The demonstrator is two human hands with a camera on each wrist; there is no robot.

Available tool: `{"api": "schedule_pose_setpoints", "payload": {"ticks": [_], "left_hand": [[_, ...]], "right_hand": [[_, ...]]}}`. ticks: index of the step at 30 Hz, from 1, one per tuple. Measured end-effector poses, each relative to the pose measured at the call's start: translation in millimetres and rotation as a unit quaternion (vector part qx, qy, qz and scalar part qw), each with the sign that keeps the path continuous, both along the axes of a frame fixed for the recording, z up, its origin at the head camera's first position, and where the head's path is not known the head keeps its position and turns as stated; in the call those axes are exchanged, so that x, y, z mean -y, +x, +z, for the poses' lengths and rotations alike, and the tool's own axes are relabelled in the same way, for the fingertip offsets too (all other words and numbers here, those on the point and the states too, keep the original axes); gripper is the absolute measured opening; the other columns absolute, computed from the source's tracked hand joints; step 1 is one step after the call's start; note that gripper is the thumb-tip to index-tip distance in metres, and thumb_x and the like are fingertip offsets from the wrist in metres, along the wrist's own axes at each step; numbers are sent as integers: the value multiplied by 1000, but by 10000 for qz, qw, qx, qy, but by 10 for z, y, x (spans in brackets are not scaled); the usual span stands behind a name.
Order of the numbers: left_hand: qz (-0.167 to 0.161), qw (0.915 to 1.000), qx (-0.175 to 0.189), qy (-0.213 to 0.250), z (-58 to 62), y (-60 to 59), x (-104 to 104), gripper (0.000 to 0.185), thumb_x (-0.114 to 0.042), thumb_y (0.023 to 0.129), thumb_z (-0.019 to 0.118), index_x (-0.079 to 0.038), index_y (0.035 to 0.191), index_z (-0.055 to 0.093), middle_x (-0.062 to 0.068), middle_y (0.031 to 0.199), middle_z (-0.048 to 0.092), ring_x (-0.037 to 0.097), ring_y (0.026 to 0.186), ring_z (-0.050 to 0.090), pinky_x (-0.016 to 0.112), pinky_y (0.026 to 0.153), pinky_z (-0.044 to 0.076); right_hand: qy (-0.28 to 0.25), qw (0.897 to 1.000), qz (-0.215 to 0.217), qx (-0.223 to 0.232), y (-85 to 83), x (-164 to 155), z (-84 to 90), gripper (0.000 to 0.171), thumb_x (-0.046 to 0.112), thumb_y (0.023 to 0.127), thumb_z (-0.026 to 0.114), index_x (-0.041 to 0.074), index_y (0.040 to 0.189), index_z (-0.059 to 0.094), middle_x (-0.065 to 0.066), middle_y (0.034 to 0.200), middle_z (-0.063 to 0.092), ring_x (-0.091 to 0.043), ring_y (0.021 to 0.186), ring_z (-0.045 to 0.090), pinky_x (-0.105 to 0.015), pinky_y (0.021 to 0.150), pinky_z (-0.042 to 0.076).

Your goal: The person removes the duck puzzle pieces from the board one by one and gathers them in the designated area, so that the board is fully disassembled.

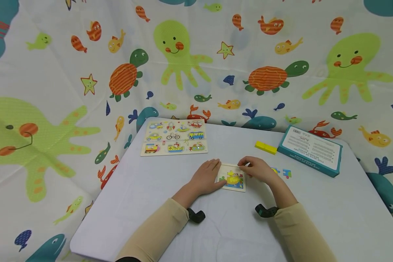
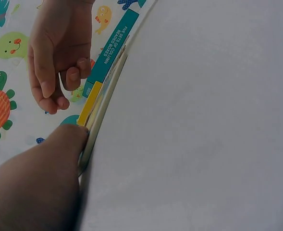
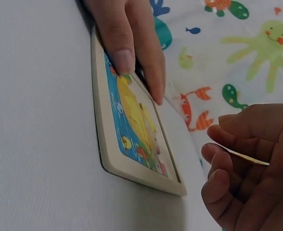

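Observation:
A small wooden jigsaw board (image 1: 234, 189) with a yellow duck picture lies on the table. My left hand (image 1: 207, 179) rests on its left side, the thumb over the picture and the fingers stretched along the far edge. In the right wrist view, that thumb (image 3: 124, 57) presses on the board's face. Just above the board's right far corner is my right hand (image 1: 258, 170), its fingers curled. Between its thumb and fingers it pinches a thin puzzle piece (image 3: 251, 158), seen nearly edge-on, so its picture is hidden.
Loose puzzle pieces (image 1: 286, 173) lie to the right, partly behind the right hand. Beyond them are a yellow block (image 1: 265, 147) and a teal box (image 1: 309, 151). A larger wooden vehicle puzzle (image 1: 174, 137) lies at the back left. A sea-animal cloth (image 1: 196, 43) hangs behind the table.

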State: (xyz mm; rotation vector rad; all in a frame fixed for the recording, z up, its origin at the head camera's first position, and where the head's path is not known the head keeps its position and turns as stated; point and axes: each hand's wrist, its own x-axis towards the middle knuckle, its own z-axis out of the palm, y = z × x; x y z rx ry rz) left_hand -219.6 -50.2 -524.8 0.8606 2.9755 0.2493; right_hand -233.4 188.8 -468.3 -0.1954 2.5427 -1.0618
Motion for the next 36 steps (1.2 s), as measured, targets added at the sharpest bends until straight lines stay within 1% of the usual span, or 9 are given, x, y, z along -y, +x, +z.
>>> {"api": "schedule_pose_setpoints", "payload": {"ticks": [3,6,11,17,23,26,29,33,36], "left_hand": [[-2,10000,-6,-8,-4,-1,0,84,-69,86,33,-13,147,20,2,153,20,18,142,17,35,117,16],[4,10000,-23,-42,-15,-4,-1,85,-69,85,33,-13,147,20,2,153,20,18,142,17,36,117,17],[-1,10000,-65,-64,-33,-10,-5,85,-70,85,33,-13,147,21,2,153,20,18,141,17,36,117,17],[-53,9998,-146,-104,-51,-14,-6,84,-69,85,33,-14,147,21,2,153,20,18,141,18,36,117,17],[-65,9997,-186,-159,-46,-10,-10,84,-70,85,30,-13,147,21,2,153,20,18,141,18,36,117,17],[-49,9996,-232,-164,-44,-9,-12,84,-70,86,30,-13,147,22,2,153,22,18,141,19,36,117,18],[-33,9995,-264,-167,-42,-9,-16,84,-69,86,30,-13,147,22,2,152,22,18,141,20,35,116,19],[-22,9995,-263,-190,-47,-11,-19,83,-69,86,29,-13,147,22,2,152,22,18,141,20,35,116,19],[-17,9995,-249,-197,-59,-12,-20,83,-69,86,29,-13,147,22,2,152,22,18,141,19,35,116,19]], "right_hand": [[-64,9999,67,-54,-11,86,-24,20,30,90,58,19,106,62,-3,103,59,-20,72,56,-27,60,49],[-125,9999,106,-4,-12,159,-51,20,29,89,58,18,105,62,-4,103,59,-19,75,57,-27,65,51],[-133,9998,133,18,-20,228,-119,19,31,89,58,19,104,63,-2,102,60,-17,72,56,-26,63,50],[-74,9999,139,-44,-22,275,-184,17,31,89,58,19,100,63,-2,97,60,-17,67,57,-27,60,50],[-32,10000,76,-25,-30,279,-242,15,31,89,59,20,99,63,-2,95,60,-16,68,57,-26,61,52],[-74,9999,113,-60,-35,275,-248,15,28,89,58,18,99,63,-3,94,61,-16,68,57,-26,60,52],[-56,9998,146,-81,-35,278,-244,13,21,89,57,15,99,64,-4,93,61,-16,66,57,-27,59,52],[89,9998,168,-96,-35,294,-242,15,14,87,53,14,97,64,-5,93,58,-16,63,56,-26,57,51],[198,9995,199,-119,-39,307,-241,16,12,87,52,13,97,64,-7,96,56,-17,62,55,-26,57,49]]}}
